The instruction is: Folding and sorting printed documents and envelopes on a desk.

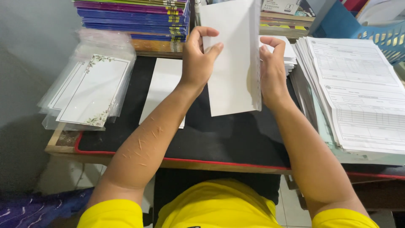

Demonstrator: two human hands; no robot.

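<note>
A white sheet of paper [230, 59] is held up above the black desk mat [228, 139]. My left hand [198, 59] pinches its left edge, thumb in front and fingers curled over the top. My right hand [272, 67] grips its right edge, where a narrow strip with a row of small holes [256, 55] is bent away from the sheet. A second white sheet [162, 86] lies flat on the mat, left of my left forearm.
Clear plastic bags with floral-bordered cards [90, 86] lie at the left. A stack of purple and blue booklets [135, 17] stands at the back. A thick pile of printed forms [358, 93] fills the right side, with a blue basket [386, 40] behind it.
</note>
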